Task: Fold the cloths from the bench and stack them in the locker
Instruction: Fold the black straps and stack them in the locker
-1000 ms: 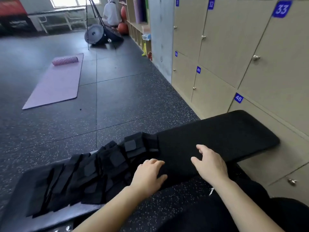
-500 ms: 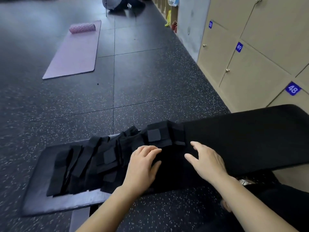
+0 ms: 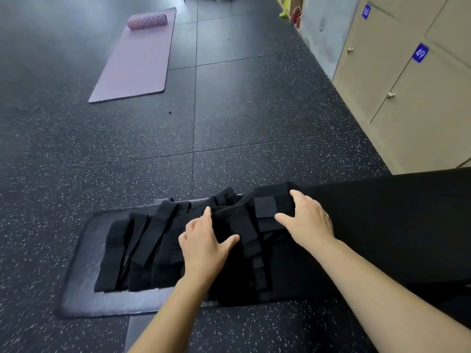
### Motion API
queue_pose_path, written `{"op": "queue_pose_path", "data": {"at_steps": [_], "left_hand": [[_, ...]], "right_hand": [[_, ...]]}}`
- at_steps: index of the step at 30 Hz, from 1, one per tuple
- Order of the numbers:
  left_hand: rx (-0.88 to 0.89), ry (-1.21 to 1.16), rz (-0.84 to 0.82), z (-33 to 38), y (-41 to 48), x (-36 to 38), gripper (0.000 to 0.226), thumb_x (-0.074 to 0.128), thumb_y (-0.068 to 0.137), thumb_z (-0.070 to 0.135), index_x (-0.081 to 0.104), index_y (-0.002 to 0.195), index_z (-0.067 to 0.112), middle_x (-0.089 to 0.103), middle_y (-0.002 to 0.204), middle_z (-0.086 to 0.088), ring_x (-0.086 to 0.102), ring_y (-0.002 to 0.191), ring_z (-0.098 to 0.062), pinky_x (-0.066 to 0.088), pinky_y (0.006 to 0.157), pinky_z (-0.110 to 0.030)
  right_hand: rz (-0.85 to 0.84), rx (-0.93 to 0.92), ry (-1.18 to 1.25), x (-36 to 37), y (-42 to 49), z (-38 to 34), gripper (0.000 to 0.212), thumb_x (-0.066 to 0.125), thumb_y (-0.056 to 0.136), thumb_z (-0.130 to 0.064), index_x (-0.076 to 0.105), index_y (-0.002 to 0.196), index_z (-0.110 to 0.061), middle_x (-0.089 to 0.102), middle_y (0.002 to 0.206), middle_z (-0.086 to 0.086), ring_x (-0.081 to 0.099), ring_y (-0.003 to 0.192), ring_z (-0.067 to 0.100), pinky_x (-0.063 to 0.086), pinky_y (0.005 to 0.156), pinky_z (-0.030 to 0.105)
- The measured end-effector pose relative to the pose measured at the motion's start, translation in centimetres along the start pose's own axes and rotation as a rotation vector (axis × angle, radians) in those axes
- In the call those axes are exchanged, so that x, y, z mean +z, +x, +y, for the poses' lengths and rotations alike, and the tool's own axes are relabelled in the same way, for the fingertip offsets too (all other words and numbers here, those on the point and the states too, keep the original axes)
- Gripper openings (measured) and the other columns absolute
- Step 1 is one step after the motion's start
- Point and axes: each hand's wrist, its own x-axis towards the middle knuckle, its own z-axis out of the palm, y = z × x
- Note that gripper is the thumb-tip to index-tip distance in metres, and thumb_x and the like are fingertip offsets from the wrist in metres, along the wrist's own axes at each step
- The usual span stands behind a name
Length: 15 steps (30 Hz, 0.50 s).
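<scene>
A pile of black cloths (image 3: 153, 245), several overlapping strips and pieces, lies across the black padded bench (image 3: 76, 299) in front of me. My left hand (image 3: 206, 243) rests flat on the middle of the pile with its fingers spread. My right hand (image 3: 307, 220) lies arched on the pile's right end, thumb stretched toward the left hand and fingertips at the far edge of the top cloth. Neither hand has lifted a cloth. Beige lockers (image 3: 407, 110) with blue number tags stand at the right; every door in view is closed.
Dark speckled rubber floor stretches ahead. A purple exercise mat (image 3: 137, 59) with a pink foam roller (image 3: 147, 20) on its far end lies on the floor at the left. The bench continues to the right under a black covering (image 3: 395, 225).
My view has tilted down and to the left. Both hands have slid further onto the cloth pile; the right hand left the bare bench surface and now lies on the pile's right end.
</scene>
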Motion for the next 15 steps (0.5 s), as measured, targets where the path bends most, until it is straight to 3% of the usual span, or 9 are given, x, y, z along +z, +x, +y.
{"op": "queue_pose_path", "data": {"at_steps": [8, 13, 15], "left_hand": [[0.015, -0.134, -0.017, 0.3, 0.8, 0.5, 0.098, 0.083, 0.068, 0.042, 0.034, 0.148, 0.017, 0.052, 0.138, -0.001, 0.042, 0.131, -0.021, 0.031, 0.105, -0.035], [0.056, -0.438, -0.088, 0.1, 0.4, 0.4, 0.076, 0.086, 0.070, 0.016, 0.044, 0.134, 0.017, 0.058, 0.122, 0.003, 0.052, 0.117, -0.014, 0.032, 0.091, -0.013], [0.071, -0.461, -0.106, 0.1, 0.3, 0.2, 0.069, 0.084, 0.073, 0.015, 0.045, 0.129, 0.020, 0.061, 0.115, 0.007, 0.054, 0.109, -0.011, 0.033, 0.083, -0.008]], "right_hand": [[-0.049, 0.122, 0.059, 1.4, 0.8, -0.7, 0.067, 0.065, 0.089, -0.034, 0.033, 0.145, -0.014, 0.049, 0.139, 0.006, 0.044, 0.129, 0.026, 0.039, 0.099, 0.037], [-0.076, 0.194, 0.128, 1.6, 1.4, 0.1, 0.047, 0.063, 0.090, -0.026, 0.048, 0.133, -0.014, 0.058, 0.126, 0.004, 0.053, 0.117, 0.027, 0.042, 0.085, 0.032], [-0.086, 0.203, 0.171, 1.9, 1.7, 0.5, 0.024, 0.063, 0.089, -0.023, 0.057, 0.111, -0.018, 0.059, 0.101, -0.001, 0.056, 0.101, 0.026, 0.039, 0.075, 0.029]]}}
